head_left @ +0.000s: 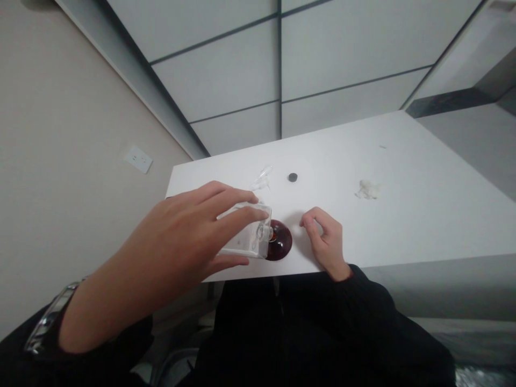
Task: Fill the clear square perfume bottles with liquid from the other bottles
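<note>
My left hand [209, 226] is wrapped round a clear, square-sided glass bottle [242, 242]. The bottle is tipped onto its side, its short neck pointing right. That neck sits at the opening of a dark reddish-brown round container [282, 243] on the white table; whether the two touch, I cannot tell. Just right of the container, my right hand [326, 239] rests by the table's front edge. Its fingers are loosely curled in with the thumb against them, and nothing shows in its grip.
Behind the bottle lies a clear, thin item [263, 178], perhaps plastic. A small dark round cap [292, 177] sits farther back on the white table [423, 204]. Crumpled translucent material [367, 189] and a tiny strip [382, 146] lie to the right. A wall [72, 161] bounds the left side.
</note>
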Available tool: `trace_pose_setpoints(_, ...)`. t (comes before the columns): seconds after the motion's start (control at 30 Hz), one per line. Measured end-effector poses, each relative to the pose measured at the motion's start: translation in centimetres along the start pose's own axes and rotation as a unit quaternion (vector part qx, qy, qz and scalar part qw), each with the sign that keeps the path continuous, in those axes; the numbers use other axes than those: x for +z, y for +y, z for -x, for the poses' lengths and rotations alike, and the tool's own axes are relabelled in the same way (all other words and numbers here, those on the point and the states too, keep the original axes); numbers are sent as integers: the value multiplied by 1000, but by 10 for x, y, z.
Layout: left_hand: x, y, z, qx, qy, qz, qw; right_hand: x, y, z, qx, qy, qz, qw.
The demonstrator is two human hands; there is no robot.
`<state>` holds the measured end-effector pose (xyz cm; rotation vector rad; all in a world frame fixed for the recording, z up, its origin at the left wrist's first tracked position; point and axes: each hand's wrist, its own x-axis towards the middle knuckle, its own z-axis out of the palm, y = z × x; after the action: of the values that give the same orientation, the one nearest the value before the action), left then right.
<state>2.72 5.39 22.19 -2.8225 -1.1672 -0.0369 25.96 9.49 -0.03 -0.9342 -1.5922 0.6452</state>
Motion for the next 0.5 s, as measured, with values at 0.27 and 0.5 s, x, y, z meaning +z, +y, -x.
trace_pose_setpoints(0.27, -2, 2, -3, 9, -8, -8, 1000, 0, -1, -1, -8, 4, -1, 1000)
trace_pose_setpoints(0.5, -2, 2, -3, 11, -9, -10, 1000, 1, 0, 0, -11, 5, -2, 1000)
